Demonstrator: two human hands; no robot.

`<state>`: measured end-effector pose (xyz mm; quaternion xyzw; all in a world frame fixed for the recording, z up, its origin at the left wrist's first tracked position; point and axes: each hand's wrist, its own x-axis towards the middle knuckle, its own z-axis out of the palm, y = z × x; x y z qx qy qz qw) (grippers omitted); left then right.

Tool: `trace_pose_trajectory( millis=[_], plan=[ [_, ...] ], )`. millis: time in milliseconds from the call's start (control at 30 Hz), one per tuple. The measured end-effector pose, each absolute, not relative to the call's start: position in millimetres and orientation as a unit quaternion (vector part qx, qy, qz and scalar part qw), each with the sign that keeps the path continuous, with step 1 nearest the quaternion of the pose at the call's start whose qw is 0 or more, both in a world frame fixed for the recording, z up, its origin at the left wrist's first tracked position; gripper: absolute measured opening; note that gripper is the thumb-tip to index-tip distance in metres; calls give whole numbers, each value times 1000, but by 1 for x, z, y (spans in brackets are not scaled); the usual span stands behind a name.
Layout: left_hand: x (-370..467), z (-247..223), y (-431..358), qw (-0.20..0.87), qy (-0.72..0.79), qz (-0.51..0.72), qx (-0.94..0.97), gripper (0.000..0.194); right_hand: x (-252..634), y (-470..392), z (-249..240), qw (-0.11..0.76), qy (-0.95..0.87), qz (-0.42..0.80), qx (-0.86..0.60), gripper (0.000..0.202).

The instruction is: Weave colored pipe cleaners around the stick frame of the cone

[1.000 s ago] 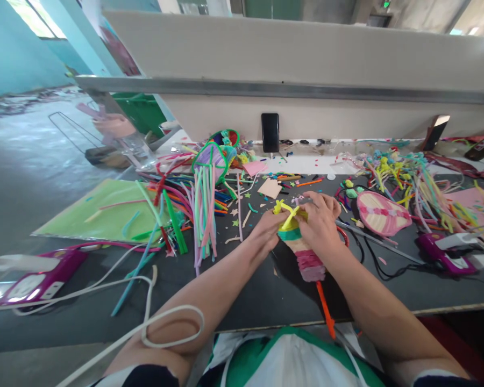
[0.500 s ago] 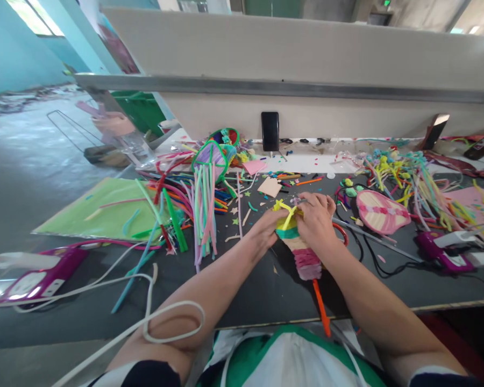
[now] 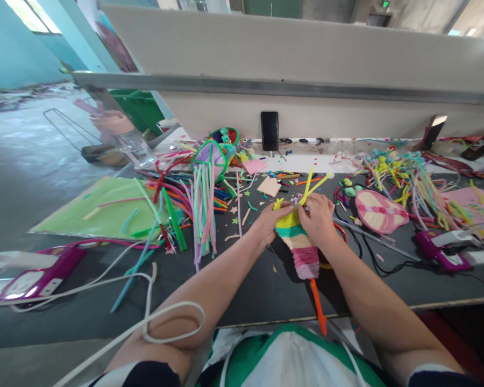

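Observation:
Between my two hands is a striped pipe-cleaner craft, banded yellow, teal, cream and pink, with an orange stem pointing toward me. My left hand grips its upper left edge, thumb on the yellow band. At the upper right edge, my right hand has its fingers closed on a yellow pipe cleaner, whose two free ends stick up and to the right. A small yellow twist shows beside my left fingertips. Both hands hide parts of the craft's top edge.
A finished pink and cream piece lies right, near a purple power strip. Bundled pipe cleaners and a green sheet are left. A phone leans on the partition. A white cable loops over my left forearm.
The yellow pipe cleaner lay bent over the craft's top; its ends now point up and away to the right. My right hand has shifted slightly, and more of the yellow band shows.

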<state>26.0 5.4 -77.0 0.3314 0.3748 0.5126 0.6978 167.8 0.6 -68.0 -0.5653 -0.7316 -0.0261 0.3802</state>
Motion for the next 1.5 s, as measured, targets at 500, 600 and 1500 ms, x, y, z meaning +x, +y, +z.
trace_pose_trajectory(
  millis=[500,600,1500],
  plan=[
    [8,-55,5,44,461,376,803,16,156,-6,-70,333,-769,0,-546,17],
    [7,-56,7,60,455,385,801,12,157,-4,-71,354,-762,28,-542,16],
    [15,-63,0,85,406,364,834,14,189,16,-72,363,-690,77,-622,8]
  ],
)
